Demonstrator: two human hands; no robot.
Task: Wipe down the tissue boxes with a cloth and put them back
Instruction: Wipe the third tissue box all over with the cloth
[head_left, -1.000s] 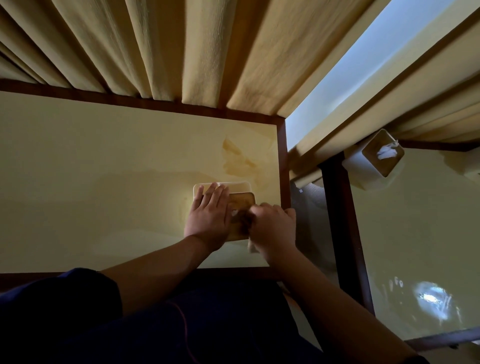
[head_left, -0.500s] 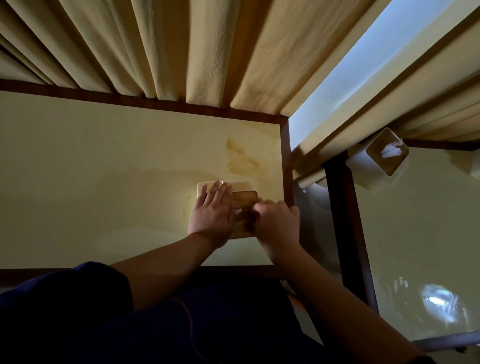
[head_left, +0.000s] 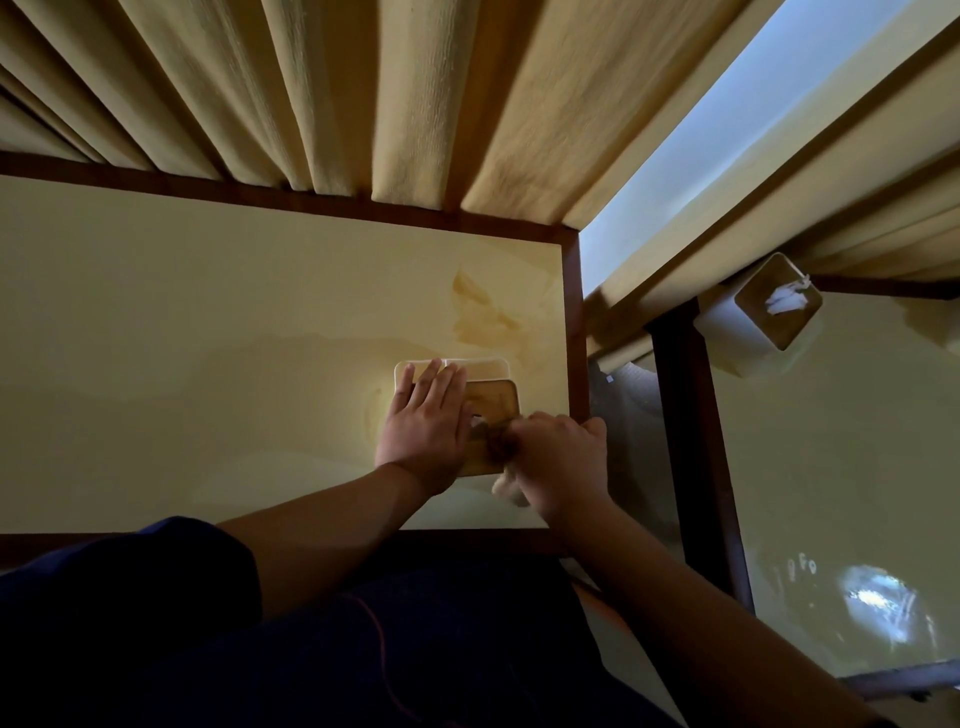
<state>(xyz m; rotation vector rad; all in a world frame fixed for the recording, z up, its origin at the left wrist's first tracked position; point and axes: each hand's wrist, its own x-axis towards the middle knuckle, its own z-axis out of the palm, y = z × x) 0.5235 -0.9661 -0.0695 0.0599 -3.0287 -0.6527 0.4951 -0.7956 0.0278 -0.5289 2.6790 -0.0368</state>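
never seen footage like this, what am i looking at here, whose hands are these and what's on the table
There is no machine here. The picture comes from a wide-angle camera worn on a person's head, looking forward and down, so the two arms reaching in from the bottom are the wearer's own.

The left hand lies flat with straight fingers on top of a tissue box, a pale box with a wooden lid, steadying it on the cream table. The right hand is curled round a cloth and has it against the lid; only a pale end shows below the fist.

A second tissue box, with a tissue sticking out, stands on the neighbouring table to the right. Curtains hang behind the first table.
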